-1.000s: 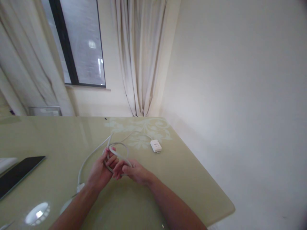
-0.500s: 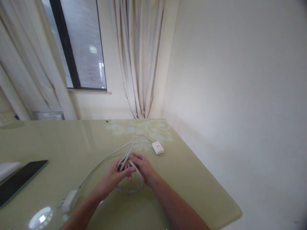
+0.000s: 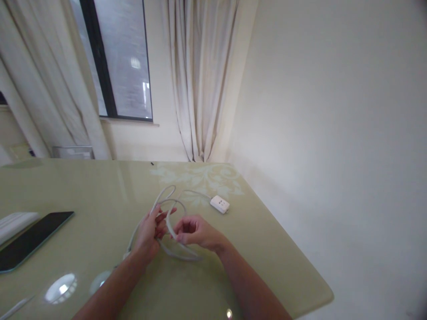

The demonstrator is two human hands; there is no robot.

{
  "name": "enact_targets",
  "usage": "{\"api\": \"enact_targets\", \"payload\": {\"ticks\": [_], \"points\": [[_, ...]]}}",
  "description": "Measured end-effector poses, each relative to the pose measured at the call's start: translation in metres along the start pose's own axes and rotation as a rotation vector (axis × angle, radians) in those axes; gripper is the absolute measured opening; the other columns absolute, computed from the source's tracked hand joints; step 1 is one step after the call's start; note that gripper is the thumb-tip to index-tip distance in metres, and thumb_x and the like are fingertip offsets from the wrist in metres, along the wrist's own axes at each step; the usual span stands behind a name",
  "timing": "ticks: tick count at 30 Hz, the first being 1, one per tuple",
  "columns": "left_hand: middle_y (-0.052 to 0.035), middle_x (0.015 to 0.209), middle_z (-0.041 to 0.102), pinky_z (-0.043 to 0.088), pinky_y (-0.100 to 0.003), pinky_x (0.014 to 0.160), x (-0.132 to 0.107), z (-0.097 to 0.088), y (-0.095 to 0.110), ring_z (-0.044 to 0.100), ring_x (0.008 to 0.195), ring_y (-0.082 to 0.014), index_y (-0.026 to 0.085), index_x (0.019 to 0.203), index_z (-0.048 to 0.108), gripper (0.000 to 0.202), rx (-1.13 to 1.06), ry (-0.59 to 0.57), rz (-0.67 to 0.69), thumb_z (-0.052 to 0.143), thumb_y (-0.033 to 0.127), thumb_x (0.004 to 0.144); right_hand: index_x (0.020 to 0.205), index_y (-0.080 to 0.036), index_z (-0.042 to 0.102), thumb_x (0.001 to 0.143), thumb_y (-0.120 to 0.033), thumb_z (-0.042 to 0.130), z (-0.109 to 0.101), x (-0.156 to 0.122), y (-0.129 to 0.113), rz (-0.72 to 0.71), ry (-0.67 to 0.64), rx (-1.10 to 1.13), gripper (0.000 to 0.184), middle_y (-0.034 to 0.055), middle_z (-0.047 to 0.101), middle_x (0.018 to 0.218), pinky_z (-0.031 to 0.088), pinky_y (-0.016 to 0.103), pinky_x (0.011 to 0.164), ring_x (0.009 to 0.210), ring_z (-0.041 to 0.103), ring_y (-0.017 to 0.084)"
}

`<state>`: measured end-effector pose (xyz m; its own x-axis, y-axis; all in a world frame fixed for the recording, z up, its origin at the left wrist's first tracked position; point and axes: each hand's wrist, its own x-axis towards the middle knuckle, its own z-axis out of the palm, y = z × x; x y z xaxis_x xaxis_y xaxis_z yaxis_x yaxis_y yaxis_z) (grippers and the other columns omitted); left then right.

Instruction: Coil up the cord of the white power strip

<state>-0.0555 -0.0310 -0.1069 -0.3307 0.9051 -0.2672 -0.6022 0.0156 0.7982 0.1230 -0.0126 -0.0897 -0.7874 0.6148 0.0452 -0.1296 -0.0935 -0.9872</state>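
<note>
A white extension cord lies in loose loops around both hands above the table. My left hand holds part of it by the thumb, its other fingers partly spread beneath the loops. The thumb and fingers of my right hand pinch one strand of the cord just to the right. Beyond the hands, the cord's white socket block rests on the table. At the other end, the plug part is mostly hidden behind my left forearm.
The glossy green table has its right edge along a white wall. On the left lie a flat black panel and a white object. A thin white stick is at the lower left. Curtains hang behind the table.
The bunched loops have opened out. My hands have moved apart, with the right hand drawing a strand aside. The plug end has shifted closer behind my left forearm, and the camera view has turned slightly.
</note>
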Motion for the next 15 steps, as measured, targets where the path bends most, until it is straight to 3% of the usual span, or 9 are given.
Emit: {"api": "enact_targets", "payload": {"ticks": [3,6,9,11,15], "points": [[0.0042,0.064,0.068,0.017,-0.018,0.035,0.001,-0.001,0.001,0.023,0.033,-0.004,0.021,0.088,0.053,0.022,-0.007,0.023,-0.027,0.067,0.039,0.09,0.087,-0.017,0.071,0.067,-0.057,0.089,0.005,-0.002,-0.003,0.074,-0.225,-0.083,0.048,-0.0051,0.061,0.072,0.035,0.024,0.062,0.062,0.047,0.007],[0.0116,0.045,0.041,0.018,-0.018,0.035,0.007,-0.007,0.0,0.027,0.034,-0.0052,0.017,0.088,0.061,0.034,0.03,0.007,-0.013,0.072,0.05,0.084,0.088,-0.017,0.073,0.066,-0.062,0.087,0.011,-0.002,0.004,0.165,-0.462,-0.212,0.052,-0.0047,0.062,0.072,0.038,0.022,0.062,0.064,0.052,0.008],[0.0136,0.043,0.033,0.021,-0.018,0.035,0.014,-0.015,-0.002,0.029,0.034,-0.0059,0.018,0.086,0.062,0.045,0.118,0.024,0.04,0.079,0.058,0.074,0.086,-0.018,0.074,0.065,-0.061,0.088,0.013,0.002,0.017,0.228,-0.54,-0.296,0.05,-0.0041,0.066,0.076,0.043,0.02,0.066,0.07,0.057,0.009],[0.0133,0.043,0.035,0.019,-0.018,0.035,0.014,-0.017,-0.003,0.029,0.035,-0.0069,0.018,0.09,0.065,0.05,0.19,0.03,0.078,0.081,0.061,0.07,0.088,-0.019,0.074,0.069,-0.06,0.087,0.012,0.006,0.024,0.209,-0.406,-0.267,0.048,-0.0037,0.068,0.08,0.044,0.02,0.067,0.071,0.058,0.009],[0.0095,0.049,0.047,0.025,-0.02,0.04,0.004,-0.013,-0.001,0.035,0.041,-0.0091,0.018,0.101,0.071,0.055,0.364,-0.005,0.222,0.081,0.062,0.069,0.101,-0.018,0.074,0.078,-0.067,0.079,0.004,0.017,0.03,0.031,0.101,-0.089,0.054,-0.0031,0.063,0.075,0.042,0.022,0.057,0.059,0.052,0.008]]}}
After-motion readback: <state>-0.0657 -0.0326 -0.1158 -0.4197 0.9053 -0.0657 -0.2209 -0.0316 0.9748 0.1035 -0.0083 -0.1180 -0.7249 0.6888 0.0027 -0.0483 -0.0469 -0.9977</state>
